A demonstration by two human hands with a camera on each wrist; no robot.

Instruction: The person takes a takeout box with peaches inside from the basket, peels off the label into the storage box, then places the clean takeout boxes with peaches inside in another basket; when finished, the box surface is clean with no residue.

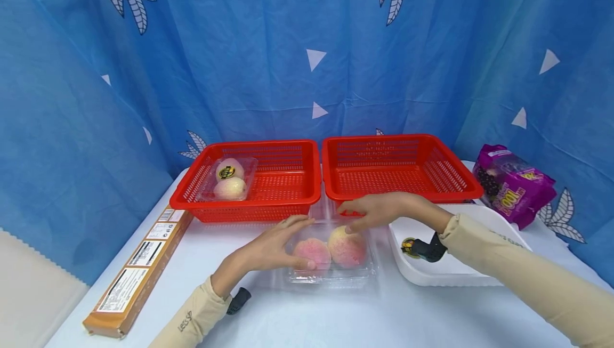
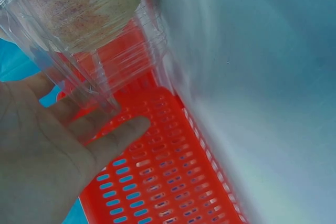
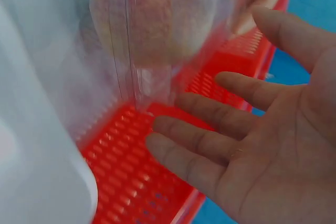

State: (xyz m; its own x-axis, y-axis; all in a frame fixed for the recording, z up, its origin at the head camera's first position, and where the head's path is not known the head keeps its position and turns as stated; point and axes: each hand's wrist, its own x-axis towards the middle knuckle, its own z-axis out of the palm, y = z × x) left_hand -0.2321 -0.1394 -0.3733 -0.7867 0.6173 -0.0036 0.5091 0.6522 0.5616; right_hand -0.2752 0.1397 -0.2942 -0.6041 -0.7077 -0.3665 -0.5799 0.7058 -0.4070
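Two pink-and-yellow peaches sit side by side in a clear plastic box at the middle of the table. My left hand is at the box's left side, its thumb over the left peach. In the left wrist view its fingers lie fairly straight along the box's edge. From the right, my right hand reaches over the box's far right corner. The right wrist view shows its fingers spread and nearly straight beside the box, with nothing gripped.
Behind stand two red baskets; the left basket holds another clear box of pale fruit. A white tray lies to the right under my right forearm, near a purple bag. A long carton lies along the left.
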